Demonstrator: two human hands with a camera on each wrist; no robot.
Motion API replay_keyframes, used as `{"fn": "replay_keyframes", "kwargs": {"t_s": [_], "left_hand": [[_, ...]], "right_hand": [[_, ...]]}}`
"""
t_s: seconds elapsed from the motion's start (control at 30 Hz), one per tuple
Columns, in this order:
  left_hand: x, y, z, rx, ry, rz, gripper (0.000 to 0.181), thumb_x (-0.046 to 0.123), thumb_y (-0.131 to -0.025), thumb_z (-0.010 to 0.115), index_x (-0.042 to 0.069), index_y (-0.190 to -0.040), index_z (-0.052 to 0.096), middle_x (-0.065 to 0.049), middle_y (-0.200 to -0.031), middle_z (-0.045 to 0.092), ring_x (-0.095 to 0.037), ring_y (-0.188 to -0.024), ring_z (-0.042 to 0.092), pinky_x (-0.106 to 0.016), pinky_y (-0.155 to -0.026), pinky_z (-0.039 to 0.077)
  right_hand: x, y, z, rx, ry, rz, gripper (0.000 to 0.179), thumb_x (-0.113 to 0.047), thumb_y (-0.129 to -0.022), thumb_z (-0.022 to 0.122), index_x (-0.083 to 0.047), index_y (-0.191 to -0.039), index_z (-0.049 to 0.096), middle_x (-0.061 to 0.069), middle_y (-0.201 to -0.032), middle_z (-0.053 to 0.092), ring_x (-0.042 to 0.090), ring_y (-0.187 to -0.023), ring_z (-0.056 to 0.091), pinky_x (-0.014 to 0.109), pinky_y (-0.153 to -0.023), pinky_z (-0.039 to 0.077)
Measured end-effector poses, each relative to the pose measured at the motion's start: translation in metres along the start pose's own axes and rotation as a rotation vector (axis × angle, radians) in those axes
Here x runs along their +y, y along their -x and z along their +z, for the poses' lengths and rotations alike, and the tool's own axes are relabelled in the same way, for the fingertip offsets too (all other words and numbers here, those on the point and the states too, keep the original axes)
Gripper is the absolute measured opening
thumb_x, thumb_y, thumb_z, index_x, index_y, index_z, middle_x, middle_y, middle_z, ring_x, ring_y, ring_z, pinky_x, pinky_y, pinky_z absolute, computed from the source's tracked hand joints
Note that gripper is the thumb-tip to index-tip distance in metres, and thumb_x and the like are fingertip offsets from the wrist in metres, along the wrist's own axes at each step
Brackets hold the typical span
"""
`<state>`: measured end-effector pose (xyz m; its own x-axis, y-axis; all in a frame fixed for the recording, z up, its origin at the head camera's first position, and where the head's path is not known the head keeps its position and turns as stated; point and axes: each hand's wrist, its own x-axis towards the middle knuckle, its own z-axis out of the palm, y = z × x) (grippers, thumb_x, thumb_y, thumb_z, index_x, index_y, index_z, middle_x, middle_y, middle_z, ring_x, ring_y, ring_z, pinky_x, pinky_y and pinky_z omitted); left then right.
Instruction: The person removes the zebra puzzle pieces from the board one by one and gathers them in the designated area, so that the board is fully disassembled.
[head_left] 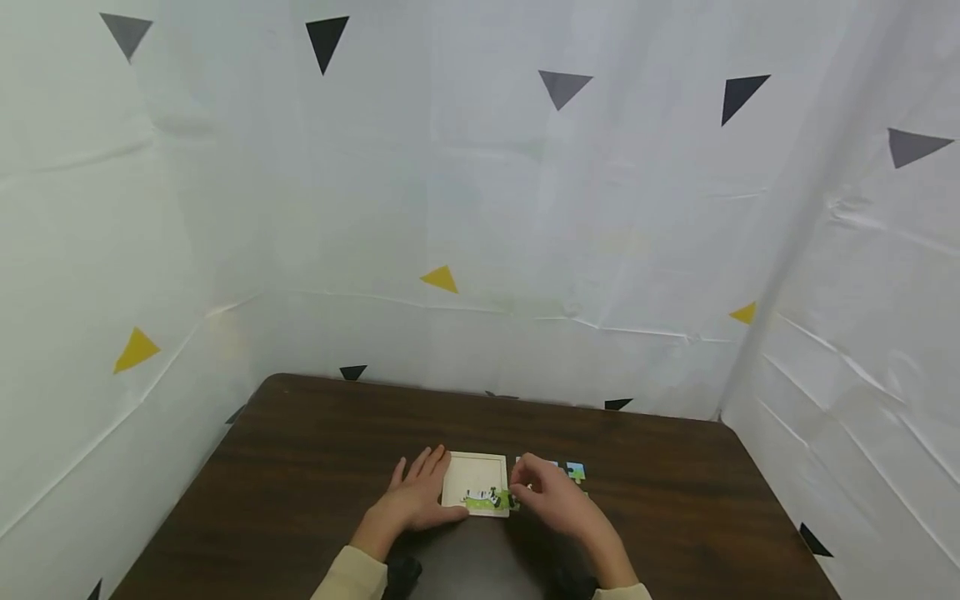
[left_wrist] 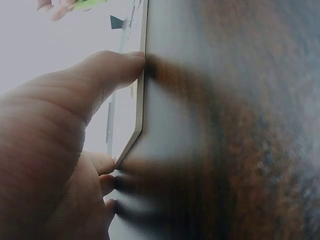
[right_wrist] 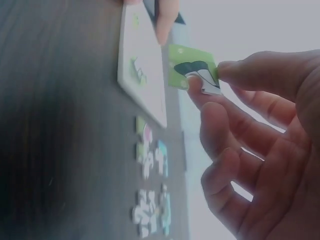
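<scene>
A light wooden puzzle tray [head_left: 471, 468] lies on the table, with green-and-white puzzle pieces [head_left: 482, 500] along its near side. My left hand [head_left: 417, 497] spreads around the tray's near-left corner. Its thumb [left_wrist: 120, 70] touches the near edge while the fingertips meet the left edge. Between thumb and index finger, my right hand [head_left: 561, 498] pinches a puzzle piece [right_wrist: 179, 56], green with a black-and-white figure. That piece is held up off the table, close to the tray's right edge. The other right fingers curl loosely beneath.
Several loose puzzle pieces [right_wrist: 146, 210] lie to the right of the tray, partly hidden by my right hand in the head view; one blue-and-green piece [head_left: 575, 472] shows beyond it. The dark wooden table [head_left: 315, 475] meets white curtains [head_left: 480, 208] behind and at both sides.
</scene>
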<state>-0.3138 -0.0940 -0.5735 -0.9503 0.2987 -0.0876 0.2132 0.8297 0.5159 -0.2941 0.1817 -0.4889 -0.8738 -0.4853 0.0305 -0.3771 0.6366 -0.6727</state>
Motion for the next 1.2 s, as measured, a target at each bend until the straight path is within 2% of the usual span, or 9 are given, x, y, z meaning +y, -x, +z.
{"fn": "replay_keyframes", "kwargs": {"t_s": [0.27, 0.4, 0.63, 0.73, 0.83, 0.97, 1.07, 1.2], "left_hand": [[-0.001, 0.002, 0.001, -0.003, -0.013, -0.007, 0.117, 0.078, -0.089, 0.068, 0.01, -0.173, 0.024, -0.01, -0.182, 0.018, -0.036, -0.169, 0.012, -0.07, -0.132, 0.002], [0.0, 0.003, -0.001, 0.015, -0.003, -0.007, 0.113, 0.072, -0.09, 0.072, 0.008, -0.172, 0.026, -0.012, -0.181, 0.02, -0.037, -0.169, 0.014, -0.07, -0.132, 0.003], [0.004, 0.007, -0.003, -0.002, 0.019, -0.003, 0.115, 0.073, -0.09, 0.072, 0.008, -0.172, 0.024, -0.013, -0.181, 0.018, -0.037, -0.169, 0.011, -0.069, -0.133, 0.0], [0.004, 0.007, -0.003, -0.011, 0.011, -0.005, 0.117, 0.075, -0.09, 0.07, 0.009, -0.173, 0.021, -0.012, -0.182, 0.016, -0.036, -0.17, 0.01, -0.069, -0.133, 0.0], [0.005, 0.008, -0.003, -0.011, 0.002, -0.007, 0.117, 0.075, -0.09, 0.069, 0.009, -0.173, 0.021, -0.012, -0.182, 0.015, -0.036, -0.17, 0.01, -0.068, -0.133, 0.0], [0.006, 0.01, -0.005, -0.014, 0.002, -0.011, 0.117, 0.075, -0.09, 0.069, 0.009, -0.173, 0.021, -0.011, -0.182, 0.015, -0.035, -0.17, 0.01, -0.068, -0.133, 0.0], [0.007, 0.011, -0.006, -0.017, 0.012, -0.01, 0.116, 0.074, -0.091, 0.069, 0.009, -0.173, 0.021, -0.012, -0.182, 0.015, -0.035, -0.17, 0.01, -0.069, -0.132, 0.0], [0.009, 0.012, -0.007, -0.017, 0.019, -0.014, 0.115, 0.072, -0.091, 0.07, 0.009, -0.173, 0.021, -0.011, -0.182, 0.015, -0.035, -0.17, 0.01, -0.069, -0.132, 0.0]], "right_hand": [[0.011, 0.016, 0.001, -0.111, -0.036, 0.03, 0.007, -0.013, -0.105, 0.069, -0.01, -0.102, 0.064, 0.002, -0.102, 0.068, 0.018, -0.089, 0.061, 0.033, -0.07, 0.049], [0.015, 0.017, 0.002, -0.105, 0.002, 0.028, 0.007, -0.012, -0.104, 0.07, -0.01, -0.101, 0.064, 0.002, -0.101, 0.068, 0.017, -0.089, 0.061, 0.034, -0.072, 0.049], [0.022, 0.023, -0.005, -0.067, 0.132, 0.105, 0.006, -0.021, -0.105, 0.07, -0.017, -0.104, 0.066, -0.005, -0.096, 0.068, 0.011, -0.081, 0.059, 0.037, -0.071, 0.049], [0.027, 0.029, -0.009, -0.082, 0.108, 0.119, 0.013, -0.025, -0.103, 0.074, -0.014, -0.102, 0.066, -0.002, -0.087, 0.065, 0.011, -0.073, 0.056, 0.035, -0.064, 0.047], [0.031, 0.031, -0.011, -0.136, 0.044, 0.125, 0.026, -0.031, -0.097, 0.08, -0.012, -0.098, 0.063, 0.0, -0.08, 0.059, 0.013, -0.065, 0.05, 0.032, -0.058, 0.042], [0.042, 0.029, -0.005, -0.21, 0.025, 0.094, 0.039, -0.044, -0.093, 0.084, -0.013, -0.1, 0.06, -0.003, -0.083, 0.057, 0.011, -0.068, 0.05, 0.031, -0.059, 0.042], [0.042, 0.027, 0.001, -0.228, 0.027, 0.077, 0.038, -0.041, -0.094, 0.083, -0.012, -0.103, 0.06, -0.002, -0.083, 0.058, 0.011, -0.068, 0.051, 0.031, -0.059, 0.042], [0.031, 0.026, 0.002, -0.208, 0.018, 0.095, 0.029, -0.024, -0.095, 0.082, -0.008, -0.106, 0.061, 0.002, -0.078, 0.058, 0.014, -0.064, 0.05, 0.032, -0.057, 0.04]]}}
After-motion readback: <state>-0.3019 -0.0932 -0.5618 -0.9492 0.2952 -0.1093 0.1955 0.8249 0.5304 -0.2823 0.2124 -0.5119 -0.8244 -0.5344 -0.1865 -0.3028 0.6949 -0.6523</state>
